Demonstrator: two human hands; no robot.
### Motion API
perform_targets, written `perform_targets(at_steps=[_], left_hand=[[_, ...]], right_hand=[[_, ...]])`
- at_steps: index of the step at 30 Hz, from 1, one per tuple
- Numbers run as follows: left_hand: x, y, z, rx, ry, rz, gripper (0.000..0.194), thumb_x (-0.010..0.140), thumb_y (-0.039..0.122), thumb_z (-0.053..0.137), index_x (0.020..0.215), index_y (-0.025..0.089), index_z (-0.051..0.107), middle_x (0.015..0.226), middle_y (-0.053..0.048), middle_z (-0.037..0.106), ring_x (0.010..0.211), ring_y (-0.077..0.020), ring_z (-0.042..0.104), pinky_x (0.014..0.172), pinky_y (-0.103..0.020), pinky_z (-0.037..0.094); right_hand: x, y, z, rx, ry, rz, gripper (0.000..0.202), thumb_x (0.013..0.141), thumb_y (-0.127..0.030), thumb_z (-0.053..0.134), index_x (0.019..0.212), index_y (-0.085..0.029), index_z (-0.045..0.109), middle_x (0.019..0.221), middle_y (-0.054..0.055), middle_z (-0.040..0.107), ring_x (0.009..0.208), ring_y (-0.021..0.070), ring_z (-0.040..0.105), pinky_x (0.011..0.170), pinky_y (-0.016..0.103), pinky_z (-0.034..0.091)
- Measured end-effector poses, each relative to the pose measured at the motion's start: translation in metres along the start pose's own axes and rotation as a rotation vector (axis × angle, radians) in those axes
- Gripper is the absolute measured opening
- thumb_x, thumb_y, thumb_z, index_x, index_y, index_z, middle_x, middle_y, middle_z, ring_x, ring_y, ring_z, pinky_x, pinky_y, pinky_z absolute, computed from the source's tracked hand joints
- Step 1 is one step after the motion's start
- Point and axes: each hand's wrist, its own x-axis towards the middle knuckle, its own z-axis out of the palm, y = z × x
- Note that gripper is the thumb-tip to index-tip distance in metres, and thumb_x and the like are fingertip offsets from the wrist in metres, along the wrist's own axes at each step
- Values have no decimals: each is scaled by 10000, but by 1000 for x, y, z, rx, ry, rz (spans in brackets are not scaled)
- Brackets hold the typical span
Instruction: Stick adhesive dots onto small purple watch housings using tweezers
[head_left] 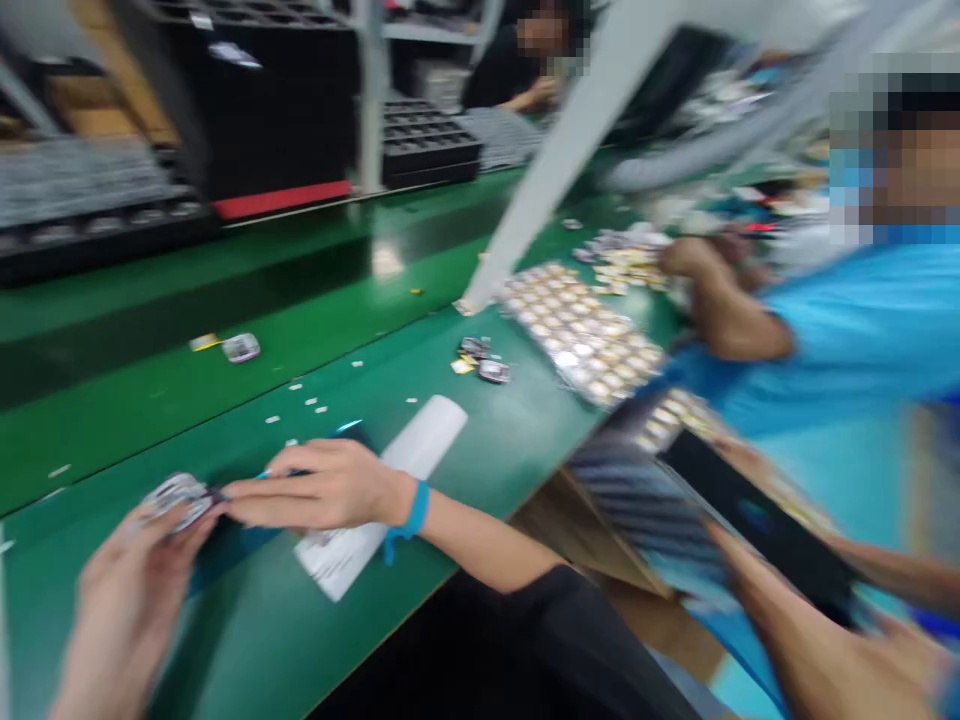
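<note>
blurred-print sheet (346,558) beneath right hand (319,487)

Looks like a factory assembly line: long green worktop (525,430), belt-like green strip (315,310) alongside, stacked black trays (431,140) behind, a tray of identical small parts (589,335), a heap of loose parts (630,262), grey hose (652,175). Co-workers in blue (862,330) and black (496,75) nearby.

Blurry details on handheld part (180,496)
</note>
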Motion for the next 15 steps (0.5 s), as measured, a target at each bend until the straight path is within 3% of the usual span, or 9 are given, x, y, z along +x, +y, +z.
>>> perform_targets(at_steps=[2,4,9,15], left_hand=[[-7,-4,-5,-266,353,-376,40,752,246,760,749,235,721,716,29,753,612,-181,744,576,-278,667],[-10,-7,-7,-269,449,-454,136,659,246,800,741,181,713,761,-13,770,644,-182,756,612,-269,667],[-11,-5,-4,-470,467,-572,348,595,297,881,618,159,562,685,15,684,574,-117,684,601,-236,637],[-16,2,-2,-498,461,-580,315,622,257,859,595,160,561,623,38,642,552,-100,651,578,-216,627]], right_hand=[[0,-5,0,113,135,71,228,1062,-277,557,1173,-277,756,1354,-41,689,972,127,672,806,243,584],[2,-7,2,217,218,82,198,1023,-180,598,1112,-228,769,1289,-29,729,939,154,666,797,279,590],[8,-10,2,317,153,51,275,975,-112,637,1205,-227,734,1244,4,754,900,186,673,682,332,583],[11,-14,-2,329,117,41,255,999,-94,580,1162,-204,743,1202,2,769,857,188,666,671,328,586]])
